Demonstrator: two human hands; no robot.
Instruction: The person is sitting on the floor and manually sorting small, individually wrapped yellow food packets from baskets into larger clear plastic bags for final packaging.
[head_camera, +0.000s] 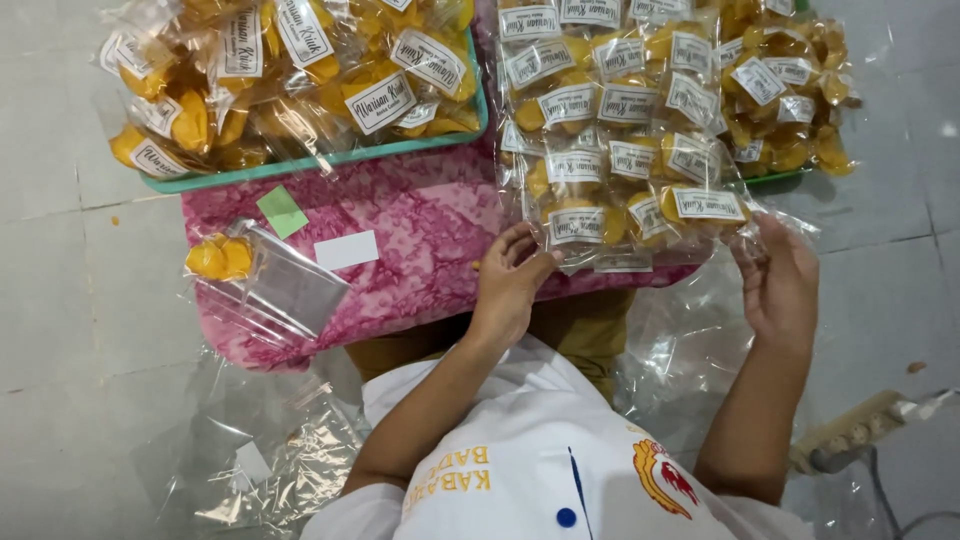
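I see my left hand (508, 285) curled on the near edge of a big clear bag (625, 130) stuffed with small labelled packets of yellow snacks, fingers pinching its plastic. My right hand (778, 285) grips the bag's right corner, thumb and fingers closed on the film. The bag lies on a pink cloth (420, 225) on the floor. To the left, a teal tray (330, 158) holds more packets, and a near-empty packet (250, 275) lies beside a white label (346, 250).
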